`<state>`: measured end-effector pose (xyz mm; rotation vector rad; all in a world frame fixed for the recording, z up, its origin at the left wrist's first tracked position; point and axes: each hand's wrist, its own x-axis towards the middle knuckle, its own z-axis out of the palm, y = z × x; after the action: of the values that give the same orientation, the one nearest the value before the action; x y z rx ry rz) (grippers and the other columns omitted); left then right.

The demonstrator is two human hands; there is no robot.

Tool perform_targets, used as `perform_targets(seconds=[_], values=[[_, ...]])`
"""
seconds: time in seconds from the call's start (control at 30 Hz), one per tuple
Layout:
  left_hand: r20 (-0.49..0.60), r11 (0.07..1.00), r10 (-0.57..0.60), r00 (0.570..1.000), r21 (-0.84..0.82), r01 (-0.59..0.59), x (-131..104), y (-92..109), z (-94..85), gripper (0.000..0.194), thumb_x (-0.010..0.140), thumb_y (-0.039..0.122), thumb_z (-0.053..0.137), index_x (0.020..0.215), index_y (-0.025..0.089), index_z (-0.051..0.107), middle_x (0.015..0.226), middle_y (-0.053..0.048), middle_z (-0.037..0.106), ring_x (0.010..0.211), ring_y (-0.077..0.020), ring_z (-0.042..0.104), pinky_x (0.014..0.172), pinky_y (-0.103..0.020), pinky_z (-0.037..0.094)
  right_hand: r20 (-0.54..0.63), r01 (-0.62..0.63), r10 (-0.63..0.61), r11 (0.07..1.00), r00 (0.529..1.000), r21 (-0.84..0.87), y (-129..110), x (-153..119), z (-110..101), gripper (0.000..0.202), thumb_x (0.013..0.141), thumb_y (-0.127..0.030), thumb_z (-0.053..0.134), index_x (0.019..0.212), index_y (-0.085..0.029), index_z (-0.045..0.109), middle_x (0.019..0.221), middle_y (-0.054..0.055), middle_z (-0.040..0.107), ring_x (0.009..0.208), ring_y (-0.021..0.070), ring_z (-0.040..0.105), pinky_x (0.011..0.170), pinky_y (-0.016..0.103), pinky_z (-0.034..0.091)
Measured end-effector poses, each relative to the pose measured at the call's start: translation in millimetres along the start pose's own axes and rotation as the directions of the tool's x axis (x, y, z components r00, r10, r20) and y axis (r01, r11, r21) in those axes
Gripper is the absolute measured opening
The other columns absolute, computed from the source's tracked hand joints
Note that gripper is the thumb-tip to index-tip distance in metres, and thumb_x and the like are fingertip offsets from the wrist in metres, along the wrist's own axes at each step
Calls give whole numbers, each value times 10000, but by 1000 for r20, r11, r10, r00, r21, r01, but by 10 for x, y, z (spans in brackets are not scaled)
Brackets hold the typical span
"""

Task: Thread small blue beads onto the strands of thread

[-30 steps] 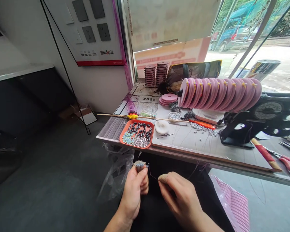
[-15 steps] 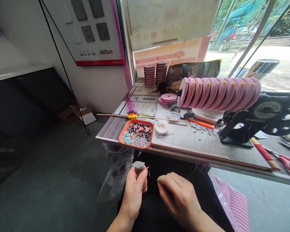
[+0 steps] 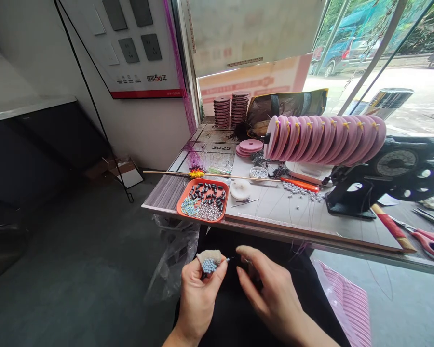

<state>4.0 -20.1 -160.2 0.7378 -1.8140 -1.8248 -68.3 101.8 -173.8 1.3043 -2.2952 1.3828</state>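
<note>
My left hand [image 3: 198, 294] is closed around a bundle of thin rods with light blue round ends [image 3: 209, 265]. A beige wrap [image 3: 210, 255] lies over the bundle's upper side. One small pale tip [image 3: 227, 260] pokes out beyond the left thumb, and a fine dark line runs from it toward the right. My right hand [image 3: 271, 286] is just right of the bundle, its thumb and forefinger apart. Its other fingers are partly hidden, and whether the fine line touches them is unclear. Both hands are above my dark-clothed lap, in front of the table edge.
On the table, an orange tray [image 3: 180, 210] holds small black, blue and silver parts. Nearby are a white round pad [image 3: 240, 189], an orange-handled tool [image 3: 300, 184] and grey beads [image 3: 300, 192]. A black machine [image 3: 350, 193] carries pink spools [image 3: 325, 140]. Scissors [image 3: 432, 241] lie right.
My left hand has tilted, turning the blue ends toward me and showing more of the wrap. My right thumb and forefinger, closed together before, have parted.
</note>
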Motion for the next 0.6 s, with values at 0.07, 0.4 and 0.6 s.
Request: perform_targets(seconds=[0.07,0.4,0.6], values=[[65,1000,-10,998,0,10,-4,-26,-4,37,690,221,697,704,187,690,701,-35,682,689,-192,599,682,-270,475,23,18,-18,1000,1000,21,-8,18,2,302,896,-229,428,1185,-143,429,886,71,615,597,112,562,554,215,471],[145,671,-261,954,-684,287,181,271,-128,258,741,275,670,582,160,503,534,48,428,572,-109,488,772,-336,502,80,331,-324,938,943,-103,-95,67,-25,313,863,-128,345,559,-187,388,483,-32,417,437,93,342,489,264,256],[106,801,-286,952,-519,299,275,220,-184,259,695,302,705,813,171,515,501,101,324,399,-29,235,347,-108,194,37,156,-155,987,987,-23,-77,56,-71,203,884,-121,396,718,-165,504,577,-10,475,502,100,412,516,247,298]])
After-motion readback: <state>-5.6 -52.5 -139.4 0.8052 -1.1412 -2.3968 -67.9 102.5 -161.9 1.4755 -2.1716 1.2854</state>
